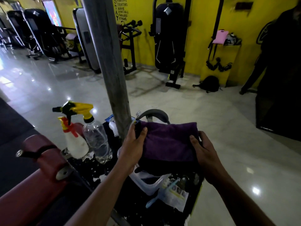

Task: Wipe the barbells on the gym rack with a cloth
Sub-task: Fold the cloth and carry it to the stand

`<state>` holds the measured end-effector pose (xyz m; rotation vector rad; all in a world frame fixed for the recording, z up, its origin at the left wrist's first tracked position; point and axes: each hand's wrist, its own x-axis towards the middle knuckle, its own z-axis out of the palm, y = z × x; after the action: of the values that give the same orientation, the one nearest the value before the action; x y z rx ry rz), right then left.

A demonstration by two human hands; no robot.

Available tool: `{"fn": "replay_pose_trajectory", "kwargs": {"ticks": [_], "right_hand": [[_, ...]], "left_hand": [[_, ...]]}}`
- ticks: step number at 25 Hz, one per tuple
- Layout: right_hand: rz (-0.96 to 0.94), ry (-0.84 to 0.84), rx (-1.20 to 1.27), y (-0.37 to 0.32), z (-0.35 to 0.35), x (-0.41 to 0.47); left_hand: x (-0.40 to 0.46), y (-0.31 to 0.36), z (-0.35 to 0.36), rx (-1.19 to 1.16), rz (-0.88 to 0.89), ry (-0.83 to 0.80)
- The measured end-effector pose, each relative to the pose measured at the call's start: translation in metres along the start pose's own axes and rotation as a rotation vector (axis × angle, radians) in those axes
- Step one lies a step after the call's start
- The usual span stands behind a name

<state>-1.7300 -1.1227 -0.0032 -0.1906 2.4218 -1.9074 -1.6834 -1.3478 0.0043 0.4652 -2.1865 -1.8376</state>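
A folded purple cloth [169, 141] is stretched between both hands, low in the centre of the view. My left hand [132, 147] grips its left edge, thumb on top. My right hand [203, 154] pinches the right edge. The cloth hangs over a dark surface [130, 209] that carries cleaning supplies. No barbells show near my hands; a small rack with dumbbells [132, 30] stands far off against the yellow wall.
A grey pillar [112, 66] rises just behind my left hand. Two spray bottles stand to the left, one white [75, 142], one clear [97, 139]. A maroon padded bench [39, 160] lies lower left. A clear plastic container [149, 181] sits under the cloth. Gym machines line the far wall.
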Motion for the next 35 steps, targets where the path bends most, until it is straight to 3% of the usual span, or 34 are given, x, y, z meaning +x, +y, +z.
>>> {"fn": "replay_pose_trajectory", "kwargs": {"ticks": [4,13,20,29,35], "right_hand": [[-0.005,-0.020,-0.073,0.004,0.000,0.034],[-0.011,-0.296,-0.076,0.028,-0.007,0.105],[-0.185,-0.468,-0.322,0.032,-0.015,0.158],[-0.242,-0.680,-0.228,0.030,0.025,0.165],[-0.523,-0.665,-0.410,0.054,0.045,0.162]], "left_hand": [[0.010,0.003,0.007,0.033,0.027,0.072],[0.009,0.000,0.047,0.050,0.003,0.307],[0.010,-0.004,0.088,0.076,-0.053,0.512],[-0.004,-0.002,0.074,0.405,-0.076,0.730],[-0.014,-0.012,0.076,0.730,-0.086,0.739]]}}
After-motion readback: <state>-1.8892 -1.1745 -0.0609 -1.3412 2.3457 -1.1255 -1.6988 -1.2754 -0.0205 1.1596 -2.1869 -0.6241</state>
